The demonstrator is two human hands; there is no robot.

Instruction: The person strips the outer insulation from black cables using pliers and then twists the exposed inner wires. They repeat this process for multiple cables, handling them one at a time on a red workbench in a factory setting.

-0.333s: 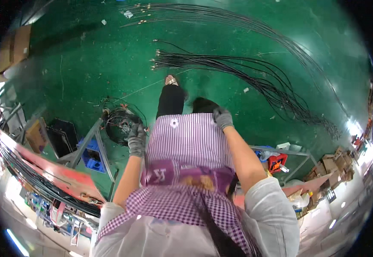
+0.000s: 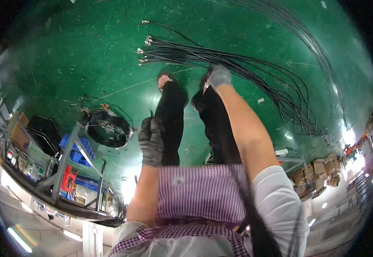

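A bundle of black cables (image 2: 238,60) with metal ring lugs at their left ends lies on the green floor in front of my feet. My right hand (image 2: 219,77), in a grey glove, reaches down to the near side of this bundle. Its fingers are blurred and partly hidden, and whether it touches a cable does not show. Above my left shin is my left hand (image 2: 151,141), also gloved in grey, its fingers curled closed. A short, thin dark tip sticks up from the fingers; I cannot make out what it belongs to.
Farther out, another long bundle of cables (image 2: 315,47) curves along the right. A coil of dark cable (image 2: 109,127) lies at the left, near a metal frame (image 2: 66,165) and a blue crate (image 2: 77,148). Cardboard boxes (image 2: 319,173) are piled at the right.
My right hand has gone from the apron's edge out and down toward the cable bundle. I have bent forward, and my left hand has moved slightly right, over my shin.
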